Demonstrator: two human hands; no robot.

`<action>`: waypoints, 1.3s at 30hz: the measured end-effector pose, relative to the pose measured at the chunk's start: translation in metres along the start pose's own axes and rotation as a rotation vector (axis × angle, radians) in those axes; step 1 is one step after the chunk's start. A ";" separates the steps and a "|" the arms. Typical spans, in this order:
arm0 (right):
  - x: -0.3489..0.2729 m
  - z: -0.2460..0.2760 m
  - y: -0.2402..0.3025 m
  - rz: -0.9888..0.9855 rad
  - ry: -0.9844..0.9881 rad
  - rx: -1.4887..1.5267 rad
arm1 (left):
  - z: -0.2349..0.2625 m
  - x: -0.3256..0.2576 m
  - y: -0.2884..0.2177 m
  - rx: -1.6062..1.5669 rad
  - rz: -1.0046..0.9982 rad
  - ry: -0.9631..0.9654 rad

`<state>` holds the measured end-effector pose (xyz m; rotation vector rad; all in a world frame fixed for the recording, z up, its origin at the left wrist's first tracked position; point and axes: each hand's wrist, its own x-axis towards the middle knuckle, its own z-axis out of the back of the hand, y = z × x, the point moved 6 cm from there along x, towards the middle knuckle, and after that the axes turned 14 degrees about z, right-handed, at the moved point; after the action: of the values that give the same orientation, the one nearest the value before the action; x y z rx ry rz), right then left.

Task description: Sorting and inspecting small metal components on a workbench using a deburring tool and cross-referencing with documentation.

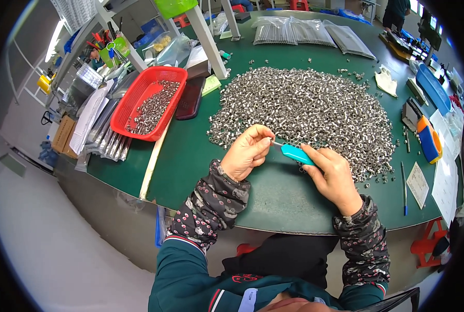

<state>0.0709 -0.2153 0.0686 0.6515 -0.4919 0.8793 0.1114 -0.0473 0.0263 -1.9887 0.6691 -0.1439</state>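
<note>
My right hand (332,174) is closed around the turquoise handle of a hand tool (297,154). Its thin metal shaft points left, toward the fingertips of my left hand (247,153). There, thumb and forefinger pinch a tiny piece at the shaft's tip; it looks like a small metal ring, mostly covered by the fingers. Just beyond both hands spreads a large heap of short, shiny metal rings (305,106) on the green tabletop (289,205). A red plastic basket (118,117) at the left holds more of these small metal pieces.
Beside the basket lie a dark phone-like case (190,99) and stacked bagged parts (107,138). Filled clear bags (294,31) rest along the far edge. At the right are a blue pen (404,190), a card (418,184), an orange-and-blue tape dispenser (430,140) and a blue tray (433,88).
</note>
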 end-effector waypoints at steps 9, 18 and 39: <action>-0.001 -0.003 0.002 0.010 0.008 -0.071 | 0.010 0.001 0.007 0.047 0.015 -0.015; 0.002 -0.001 0.008 0.131 -0.036 -0.328 | 0.014 0.002 0.009 0.029 0.071 -0.061; 0.001 0.003 0.033 0.271 0.093 -0.302 | 0.026 0.001 -0.003 -0.022 -0.006 -0.156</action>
<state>0.0441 -0.2014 0.0814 0.2694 -0.6237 1.0596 0.1227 -0.0262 0.0154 -2.0000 0.5664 0.0156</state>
